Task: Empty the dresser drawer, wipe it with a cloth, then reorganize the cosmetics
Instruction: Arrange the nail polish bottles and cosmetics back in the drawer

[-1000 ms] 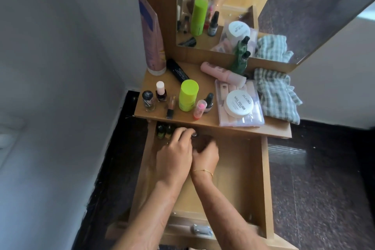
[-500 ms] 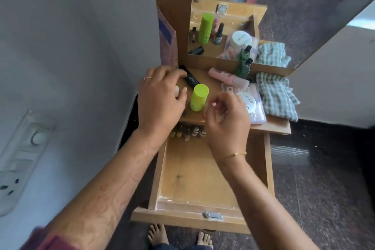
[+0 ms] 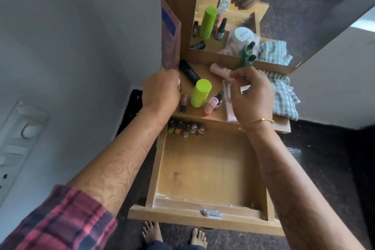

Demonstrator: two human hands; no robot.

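We've lined bottles [image 3: 186, 128] at the drawer's [image 3: 207, 168] 12 o'clock to save room, left hand [image 3: 161, 90] gripping one, right hand [image 3: 251, 95] pinching something unclear.

Just one view here, a head-worn wide-angle cam looking forward and steeply down from right above the open drawer [image 3: 205, 170]. It sits close: both forearms fill the lower corners and bare feet show just below the drawer front. Above the drawer sits the dresser top [image 3: 218, 114], then the mirror [image 3: 284, 16]. Wall left of the drawer, dark floor right.
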